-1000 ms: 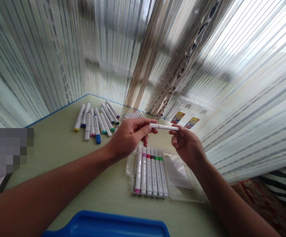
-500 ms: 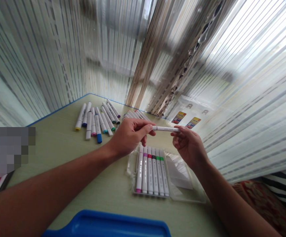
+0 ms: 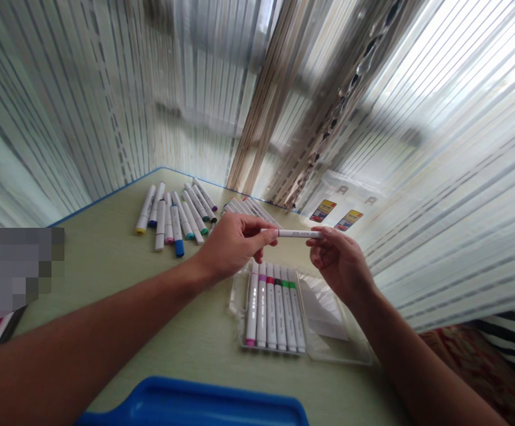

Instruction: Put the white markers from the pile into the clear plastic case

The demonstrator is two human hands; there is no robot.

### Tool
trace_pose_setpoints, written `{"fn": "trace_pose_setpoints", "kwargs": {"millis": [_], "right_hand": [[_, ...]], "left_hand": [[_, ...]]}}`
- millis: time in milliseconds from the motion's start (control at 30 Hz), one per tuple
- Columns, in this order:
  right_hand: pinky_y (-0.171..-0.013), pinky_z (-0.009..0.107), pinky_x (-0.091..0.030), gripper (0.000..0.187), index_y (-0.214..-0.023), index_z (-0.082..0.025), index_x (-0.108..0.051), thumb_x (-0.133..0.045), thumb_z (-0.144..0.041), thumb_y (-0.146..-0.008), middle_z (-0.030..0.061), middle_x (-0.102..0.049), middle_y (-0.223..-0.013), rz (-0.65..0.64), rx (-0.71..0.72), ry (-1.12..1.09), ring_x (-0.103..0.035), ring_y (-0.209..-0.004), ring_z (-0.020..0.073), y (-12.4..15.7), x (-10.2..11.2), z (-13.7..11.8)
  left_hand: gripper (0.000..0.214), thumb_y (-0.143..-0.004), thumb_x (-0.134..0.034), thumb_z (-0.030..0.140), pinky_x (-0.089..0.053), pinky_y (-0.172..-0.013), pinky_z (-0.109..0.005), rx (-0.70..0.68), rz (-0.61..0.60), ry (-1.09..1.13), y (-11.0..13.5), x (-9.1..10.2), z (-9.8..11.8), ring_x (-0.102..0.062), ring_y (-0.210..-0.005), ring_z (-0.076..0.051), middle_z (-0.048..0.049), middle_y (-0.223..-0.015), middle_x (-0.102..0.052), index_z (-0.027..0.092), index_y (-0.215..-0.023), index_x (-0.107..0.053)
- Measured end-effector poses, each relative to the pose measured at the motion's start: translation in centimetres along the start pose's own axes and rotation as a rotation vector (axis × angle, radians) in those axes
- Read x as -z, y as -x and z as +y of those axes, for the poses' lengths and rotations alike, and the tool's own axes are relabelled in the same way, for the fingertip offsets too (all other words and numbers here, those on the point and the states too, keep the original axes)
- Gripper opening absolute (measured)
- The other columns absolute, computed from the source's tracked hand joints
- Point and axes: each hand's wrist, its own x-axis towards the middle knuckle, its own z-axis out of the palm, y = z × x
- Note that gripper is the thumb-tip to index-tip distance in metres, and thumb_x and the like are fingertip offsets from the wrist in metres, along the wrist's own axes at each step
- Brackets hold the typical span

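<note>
A white marker (image 3: pixel 299 234) lies level between my two hands, above the table. My left hand (image 3: pixel 238 241) pinches its left end between thumb and fingers, covering that tip. My right hand (image 3: pixel 340 251) closes its thumb and fingertips on the other end. Below them sits an open clear plastic case (image 3: pixel 235 307), with several white markers (image 3: pixel 277 319) lined up side by side in it. Their bands are purple, red, black and green, and the leftmost has a pink end. The case's clear lid (image 3: pixel 341 355) lies folded out to the right.
Several loose markers (image 3: pixel 175 228) with coloured caps lie at the back left; more white markers (image 3: pixel 257 207) are behind my left hand. A clear case with labels (image 3: pixel 348 219) stands by the curtain (image 3: pixel 195 118). A blue tray (image 3: pixel 222 405) sits at the near edge of the table (image 3: pixel 186 355).
The marker has shifted very slightly left and down, still held by both hands. Everything else stays in place.
</note>
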Motion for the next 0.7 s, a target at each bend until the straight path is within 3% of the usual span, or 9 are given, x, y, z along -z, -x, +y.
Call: {"fn": "trace_pose_setpoints", "kwargs": {"millis": [200,467,600,700], "right_hand": [[-0.038,0.02,-0.04,0.013,-0.08,-0.016,-0.073,-0.072,-0.029,-0.08,0.0046,-0.073,-0.066,-0.066,0.025,0.076,-0.055,-0.041,0.009,0.3,0.0,0.3],[-0.04,0.021,-0.043,0.016,-0.077,-0.016,-0.075,-0.084,-0.027,-0.07,0.0032,-0.07,-0.061,-0.184,0.056,0.355,-0.057,-0.044,0.0107,1.3,-0.3,1.0],[-0.038,0.02,-0.035,0.02,-0.071,-0.015,-0.075,-0.088,-0.027,-0.062,-0.0014,-0.06,-0.049,-0.153,0.102,0.562,-0.049,-0.042,0.0091,1.6,-0.6,0.5],[-0.037,0.02,-0.029,0.022,-0.069,-0.015,-0.074,-0.089,-0.028,-0.06,-0.0026,-0.057,-0.048,-0.136,0.113,0.585,-0.044,-0.042,0.0076,1.6,-0.7,0.2]], "left_hand": [[0.023,-0.08,-0.068,0.025,-0.049,-0.045,-0.02,0.024,-0.001,-0.049,0.0,0.0,-0.4,-0.055,-0.049,-0.008,-0.0073,-0.077,-0.07,0.007,-0.094,-0.073],[0.025,-0.079,-0.069,0.033,-0.046,-0.049,-0.022,-0.006,-0.131,-0.252,0.6,-0.2,-0.6,-0.059,-0.052,-0.012,-0.0068,-0.071,-0.071,0.009,-0.087,-0.074],[0.023,-0.081,-0.067,0.03,-0.047,-0.055,-0.023,-0.038,-0.168,-0.288,0.8,-0.5,-0.4,-0.063,-0.058,-0.013,-0.0081,-0.077,-0.074,0.011,-0.088,-0.077],[0.023,-0.083,-0.066,0.03,-0.047,-0.057,-0.022,-0.063,-0.192,-0.301,0.9,-0.6,-0.3,-0.064,-0.061,-0.014,-0.0081,-0.079,-0.074,0.012,-0.09,-0.077]]}}
